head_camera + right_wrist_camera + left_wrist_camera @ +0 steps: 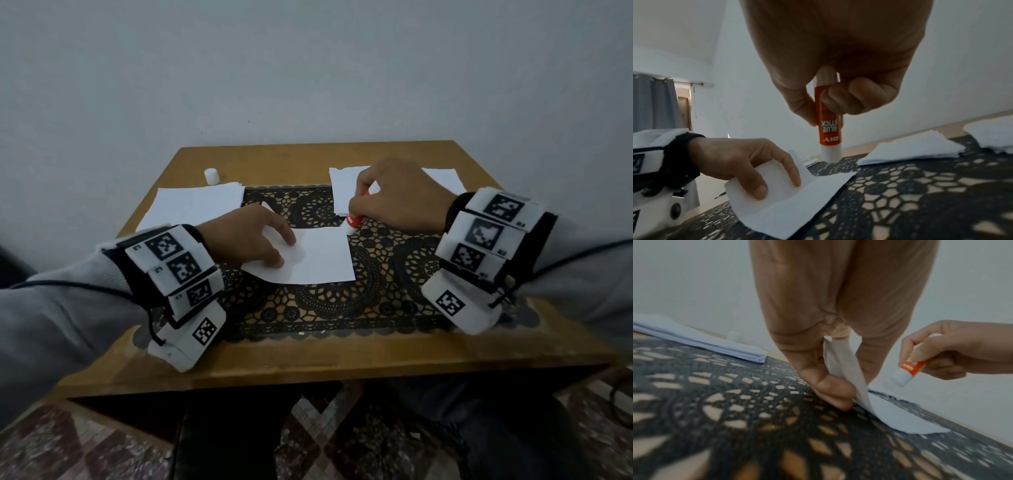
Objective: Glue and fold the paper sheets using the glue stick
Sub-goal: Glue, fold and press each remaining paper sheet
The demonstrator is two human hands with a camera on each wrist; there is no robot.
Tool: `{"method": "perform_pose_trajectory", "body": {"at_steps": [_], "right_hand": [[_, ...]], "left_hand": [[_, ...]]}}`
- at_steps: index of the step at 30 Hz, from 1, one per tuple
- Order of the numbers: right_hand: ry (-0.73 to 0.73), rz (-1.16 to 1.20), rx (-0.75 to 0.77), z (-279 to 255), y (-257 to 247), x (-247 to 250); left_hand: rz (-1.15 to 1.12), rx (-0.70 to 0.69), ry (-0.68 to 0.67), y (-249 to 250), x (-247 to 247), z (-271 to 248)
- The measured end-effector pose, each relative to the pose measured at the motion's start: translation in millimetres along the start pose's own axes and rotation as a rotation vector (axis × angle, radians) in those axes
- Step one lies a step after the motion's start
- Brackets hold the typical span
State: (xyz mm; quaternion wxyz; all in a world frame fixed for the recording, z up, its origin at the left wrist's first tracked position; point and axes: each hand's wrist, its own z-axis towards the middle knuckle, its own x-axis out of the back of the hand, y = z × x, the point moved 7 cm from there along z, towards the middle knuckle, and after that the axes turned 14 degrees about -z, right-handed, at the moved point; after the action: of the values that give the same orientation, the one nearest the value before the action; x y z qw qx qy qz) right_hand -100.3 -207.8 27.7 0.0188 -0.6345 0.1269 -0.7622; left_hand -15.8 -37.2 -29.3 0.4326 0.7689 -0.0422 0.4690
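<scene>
Folding paper sheet [318, 257] | right hand [397, 195] grips glue stick [353, 222] (uncapped)

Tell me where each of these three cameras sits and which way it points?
Head: worn on the head, looking down at the table; both hands and sleeves show.
Left wrist: along the left hand lifting the paper sheet.
Right wrist: along the right hand gripping the glue stick.
All three share sheet and glue stick.
</scene>
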Motion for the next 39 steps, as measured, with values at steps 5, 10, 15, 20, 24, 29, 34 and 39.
{"method": "perform_pose_trajectory", "body": {"at_steps": [5, 10, 15, 20, 24, 29, 34, 39], "right_hand": [[-0.034, -0.031, 0.001, 8.9, -12.4, -15.2], [-0.072, -0.095, -0.004, 15.6, -17.5, -29.6], [-0.098, -0.118, 0.006, 16.3, -20.4, -28.3], [-0.134, -0.105, 0.017, 10.6, -23.1, -28.4], [-0.144, -0.087, 0.06, -2.0, -26.8, -28.2], [-0.2, -0.051, 0.083, -19.0, -26.9, -30.7], [-0.383, 0.036, 0.129, -31.6, -20.3, -26.3], [-0.464, 0.197, 0.081, -28.7, 10.5, 4.2]], "left_hand": [[0.027, -0.013, 0.017, -1.5, -1.6, 0.7], [0.032, -0.016, 0.021, 1.7, -4.5, -1.3], [0.048, -0.011, 0.007, 7.4, -5.8, -3.7], [0.09, -0.011, 0.001, 11.5, -8.1, -3.9], [0.093, -0.009, -0.003, 11.1, -8.9, -3.5], [0.112, -0.008, -0.006, 10.5, -9.3, -4.0], [0.188, -0.027, 0.028, 10.4, -8.2, -9.5], [0.198, -0.046, 0.035, 11.0, -6.4, -11.3]]}}
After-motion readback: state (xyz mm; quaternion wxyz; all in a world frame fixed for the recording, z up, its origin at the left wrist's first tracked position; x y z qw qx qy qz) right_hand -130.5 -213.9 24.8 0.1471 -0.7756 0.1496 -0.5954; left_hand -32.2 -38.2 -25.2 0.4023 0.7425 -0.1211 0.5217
